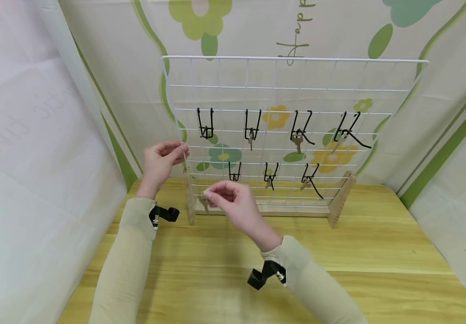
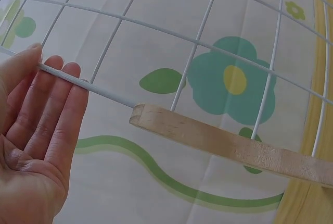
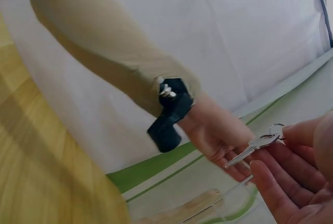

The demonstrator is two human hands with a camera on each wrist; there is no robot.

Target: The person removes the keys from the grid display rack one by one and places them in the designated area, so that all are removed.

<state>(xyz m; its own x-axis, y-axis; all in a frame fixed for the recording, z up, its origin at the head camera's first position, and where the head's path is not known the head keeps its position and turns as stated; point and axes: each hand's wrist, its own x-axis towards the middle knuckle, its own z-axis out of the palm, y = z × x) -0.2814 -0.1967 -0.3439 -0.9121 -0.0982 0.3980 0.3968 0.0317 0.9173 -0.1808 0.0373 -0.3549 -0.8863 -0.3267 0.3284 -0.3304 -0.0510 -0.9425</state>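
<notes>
Right wrist, silvery key (image 3: 250,150), thin round ring (image 3: 270,127)

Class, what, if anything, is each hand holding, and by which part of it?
The right hand pinches a key by its ring; the left hand holds the white wire grid by its left edge.
</notes>
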